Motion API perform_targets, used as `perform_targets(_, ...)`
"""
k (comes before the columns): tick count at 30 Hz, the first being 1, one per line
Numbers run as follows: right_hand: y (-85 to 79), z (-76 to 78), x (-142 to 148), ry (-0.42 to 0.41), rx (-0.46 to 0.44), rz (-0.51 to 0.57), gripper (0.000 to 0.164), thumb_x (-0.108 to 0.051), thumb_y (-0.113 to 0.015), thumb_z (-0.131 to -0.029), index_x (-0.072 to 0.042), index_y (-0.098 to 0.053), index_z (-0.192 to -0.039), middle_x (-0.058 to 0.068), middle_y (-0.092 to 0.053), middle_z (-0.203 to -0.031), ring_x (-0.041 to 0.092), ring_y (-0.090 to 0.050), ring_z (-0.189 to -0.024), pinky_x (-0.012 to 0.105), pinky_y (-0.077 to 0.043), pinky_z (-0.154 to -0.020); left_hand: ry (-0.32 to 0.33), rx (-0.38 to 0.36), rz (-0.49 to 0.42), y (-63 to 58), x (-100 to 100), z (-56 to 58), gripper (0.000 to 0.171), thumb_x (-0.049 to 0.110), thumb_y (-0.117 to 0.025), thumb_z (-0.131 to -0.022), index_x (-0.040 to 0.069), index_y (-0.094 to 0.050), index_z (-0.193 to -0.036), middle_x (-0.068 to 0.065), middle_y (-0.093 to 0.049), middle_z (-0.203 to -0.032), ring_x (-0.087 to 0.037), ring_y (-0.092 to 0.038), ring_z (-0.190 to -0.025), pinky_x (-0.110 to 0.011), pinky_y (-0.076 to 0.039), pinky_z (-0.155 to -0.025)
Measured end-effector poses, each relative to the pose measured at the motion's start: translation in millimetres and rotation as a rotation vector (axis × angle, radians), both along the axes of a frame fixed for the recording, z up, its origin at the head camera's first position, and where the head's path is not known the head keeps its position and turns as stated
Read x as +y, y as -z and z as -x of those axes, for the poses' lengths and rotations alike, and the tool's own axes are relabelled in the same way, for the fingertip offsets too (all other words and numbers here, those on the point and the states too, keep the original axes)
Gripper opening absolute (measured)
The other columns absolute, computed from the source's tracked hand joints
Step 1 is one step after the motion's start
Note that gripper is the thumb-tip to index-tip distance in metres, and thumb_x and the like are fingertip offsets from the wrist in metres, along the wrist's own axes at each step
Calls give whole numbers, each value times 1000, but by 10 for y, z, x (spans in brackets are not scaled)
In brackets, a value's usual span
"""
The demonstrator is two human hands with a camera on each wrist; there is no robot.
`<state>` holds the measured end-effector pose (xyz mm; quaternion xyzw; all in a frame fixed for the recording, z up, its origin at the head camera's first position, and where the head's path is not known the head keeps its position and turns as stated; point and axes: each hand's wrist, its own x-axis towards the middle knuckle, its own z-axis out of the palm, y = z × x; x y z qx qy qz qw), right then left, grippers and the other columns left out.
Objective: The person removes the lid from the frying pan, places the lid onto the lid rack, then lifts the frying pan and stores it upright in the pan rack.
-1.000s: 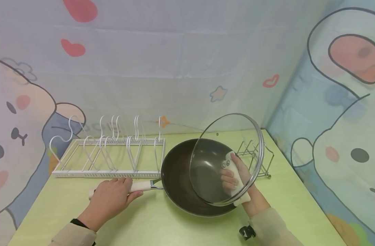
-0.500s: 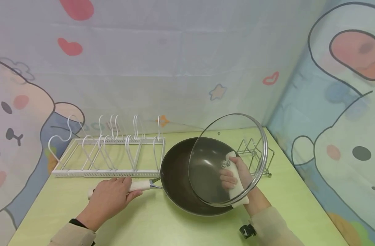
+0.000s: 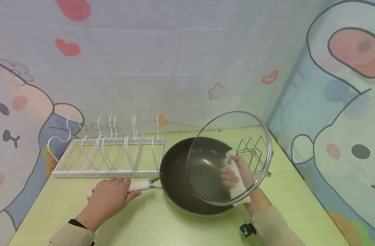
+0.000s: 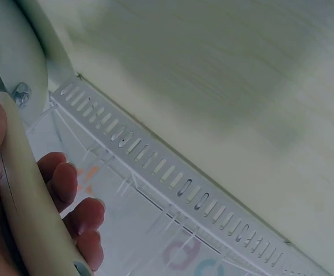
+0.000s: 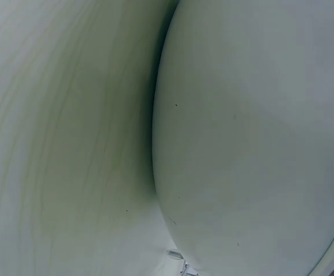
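A deep frying pan (image 3: 178, 171), dark inside and pale outside, stands on the table with its cream handle (image 3: 139, 185) pointing left. My left hand (image 3: 110, 198) grips that handle; in the left wrist view its fingers (image 4: 60, 184) curl near the handle (image 4: 31, 190). Tilted above the pan's right side is a clear glass lid (image 3: 205, 184) with a metal rim. My right hand (image 3: 233, 176), seen through the glass, holds the lid by its cream handle (image 3: 238, 181). Only the pan's pale outer wall (image 5: 236, 132) and the table show in the right wrist view, not the hand.
A white rack (image 3: 107, 173) with upright curved dividers stands at the left behind my left hand. Behind the lid, at right, is a small metal wire rack (image 3: 252, 150). The pale green table (image 3: 162, 225) meets printed cloth walls at the back and right.
The lid has shifted slightly to the right in my right hand, its rim reaching further over the wire rack. My left hand and the pan have hardly moved.
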<state>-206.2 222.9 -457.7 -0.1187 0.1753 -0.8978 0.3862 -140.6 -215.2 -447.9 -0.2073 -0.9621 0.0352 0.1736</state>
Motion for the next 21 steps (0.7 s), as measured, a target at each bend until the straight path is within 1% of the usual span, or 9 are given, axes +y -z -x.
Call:
perform_targets(6,-19,-51,-29,24,7,51,32,-38,-28,-113,-15,-47,-104,-10,-21,-69,4,-26,-51,17,-36,-44,20,25,7,-15,1,9,54,56,-76,-92,14,-47,-77,2,-48,-65,-22,-53,-61,-37,-43,-51)
perform_targets(9,-29,-56,-33,21,4,71,32,-38,-29,-112,-14,-49,-104,-10,-20,-69,4,-25,-51,18,-35,-45,27,36,0,-34,9,6,53,56,-77,-91,13,-48,-77,1,-48,-67,-23,-53,-64,-38,-44,-52)
perform_targets(11,-38,-57,-33,15,3,76,33,-38,-29,-112,-14,-50,-104,-10,-20,-69,4,-25,-51,17,-34,-45,25,39,-4,-52,17,2,52,55,-77,-91,13,-50,-79,-1,-53,-72,-25,-56,-69,-40,-48,-57)
perform_targets(13,-49,-58,-33,10,2,79,34,-39,-29,-112,-14,-50,-103,-11,-19,-69,4,-25,-51,17,-33,-45,22,42,-7,-75,30,-6,50,56,-77,-91,12,-54,-83,-4,-60,-80,-27,-61,-78,-44,-53,-65)
perform_targets(16,-68,-61,-32,10,8,78,34,-39,-28,-112,-14,-49,-102,-11,-18,-69,4,-25,-51,17,-32,-45,22,58,-12,-115,64,-21,49,57,-76,-91,11,-59,-90,-7,-67,-95,-31,-64,-91,-49,-56,-78)
perform_targets(18,-83,-64,-29,10,4,84,33,-39,-29,-112,-14,-48,-102,-11,-18,-69,5,-25,-50,17,-32,-45,40,84,-20,-141,99,-30,50,57,-75,-91,10,-61,-94,-9,-68,-101,-32,-65,-97,-50,-56,-84)
perform_targets(21,-103,-63,-28,13,-5,96,34,-39,-30,-112,-14,-49,-102,-11,-19,-69,5,-25,-50,17,-32,-45,79,125,-46,-171,155,-44,51,57,-74,-90,8,-63,-97,-10,-68,-106,-33,-64,-102,-50,-55,-89)
